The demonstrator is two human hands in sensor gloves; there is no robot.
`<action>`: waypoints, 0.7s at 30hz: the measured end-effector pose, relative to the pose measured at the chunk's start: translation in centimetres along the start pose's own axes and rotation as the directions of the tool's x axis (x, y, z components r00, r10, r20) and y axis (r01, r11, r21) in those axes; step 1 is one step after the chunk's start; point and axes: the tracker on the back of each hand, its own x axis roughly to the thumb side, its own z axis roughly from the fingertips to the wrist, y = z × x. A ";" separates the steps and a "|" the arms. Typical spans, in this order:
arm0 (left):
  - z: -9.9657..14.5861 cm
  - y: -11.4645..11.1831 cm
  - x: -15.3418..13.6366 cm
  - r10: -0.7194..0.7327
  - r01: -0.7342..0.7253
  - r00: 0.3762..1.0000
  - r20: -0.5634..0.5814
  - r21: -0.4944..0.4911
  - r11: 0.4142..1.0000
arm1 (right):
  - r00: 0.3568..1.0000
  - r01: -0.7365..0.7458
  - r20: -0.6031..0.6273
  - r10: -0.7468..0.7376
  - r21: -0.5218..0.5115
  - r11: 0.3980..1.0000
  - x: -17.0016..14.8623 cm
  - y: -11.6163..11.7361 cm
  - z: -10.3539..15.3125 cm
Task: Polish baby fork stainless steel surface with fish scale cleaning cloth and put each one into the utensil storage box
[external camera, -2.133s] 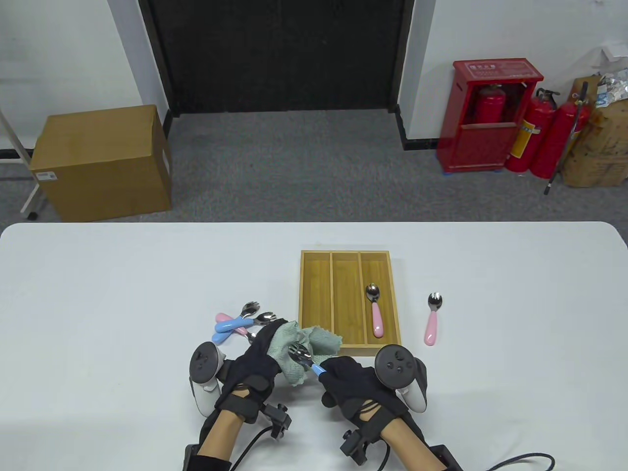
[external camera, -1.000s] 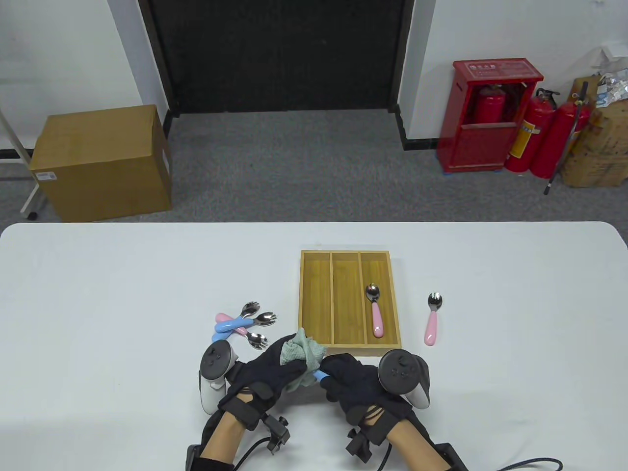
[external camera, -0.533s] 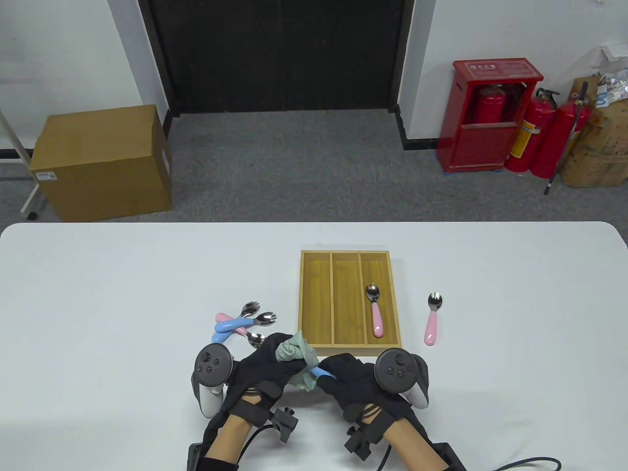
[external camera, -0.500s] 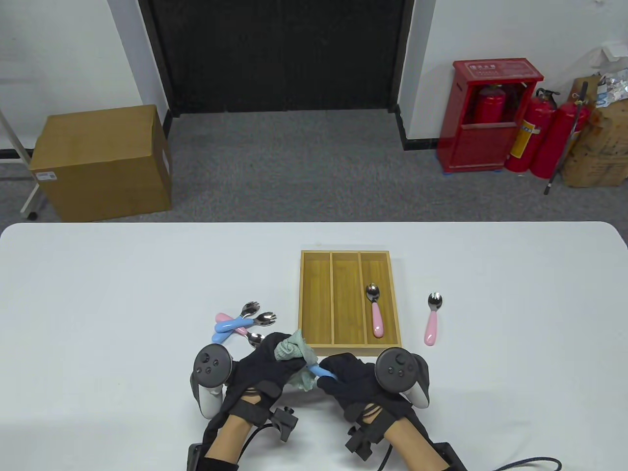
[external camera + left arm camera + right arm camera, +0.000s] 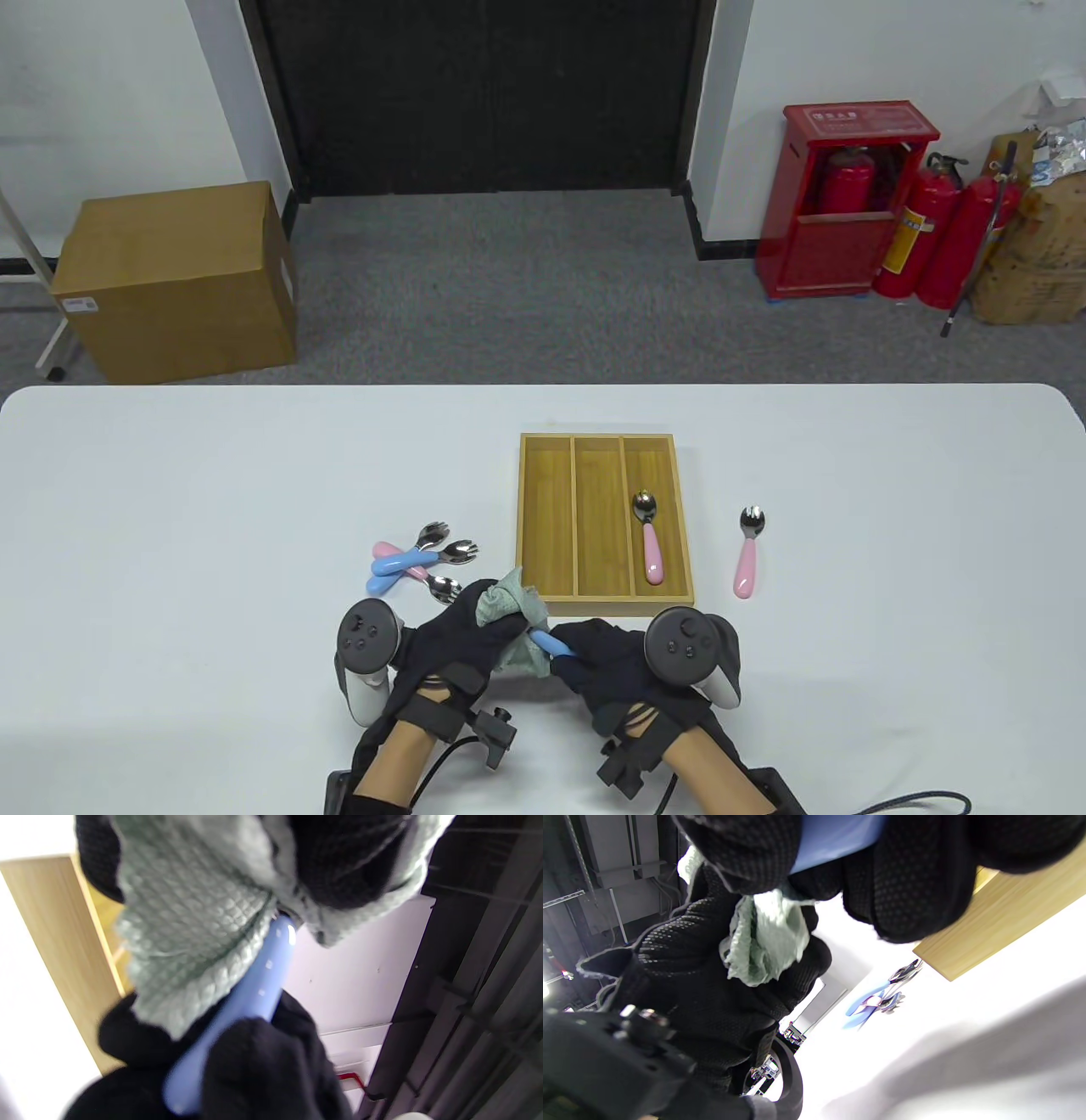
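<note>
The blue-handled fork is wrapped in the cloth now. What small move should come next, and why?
Probably the right hand should draw the blue-handled fork back out of the green cloth that the left hand grips around its metal end. The head is fully hidden inside the cloth, so sliding it out wipes the steel and shows the result.

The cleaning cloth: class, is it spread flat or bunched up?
Bunched up. The left hand grips the cloth wadded round the head of the blue fork, whose handle the right hand holds.
</note>
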 end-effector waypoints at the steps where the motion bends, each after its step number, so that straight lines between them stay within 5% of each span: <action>1: 0.0 -0.2 -0.1 0.044 -0.045 0.999 -0.017 -0.016 0.999 | 1.000 -0.003 -0.001 0.003 -0.005 1.000 0.0 -0.1 0.0; 8: -0.3 -0.3 0.1 0.041 -0.043 0.999 -0.032 -0.064 0.997 | 1.000 0.017 -0.010 -0.017 0.012 1.000 -0.1 -0.2 -0.1; 21: -0.2 1.3 0.2 -0.161 0.163 0.987 -0.026 0.110 0.980 | 1.000 0.016 -0.013 -0.016 -0.023 1.000 0.0 -0.4 -0.4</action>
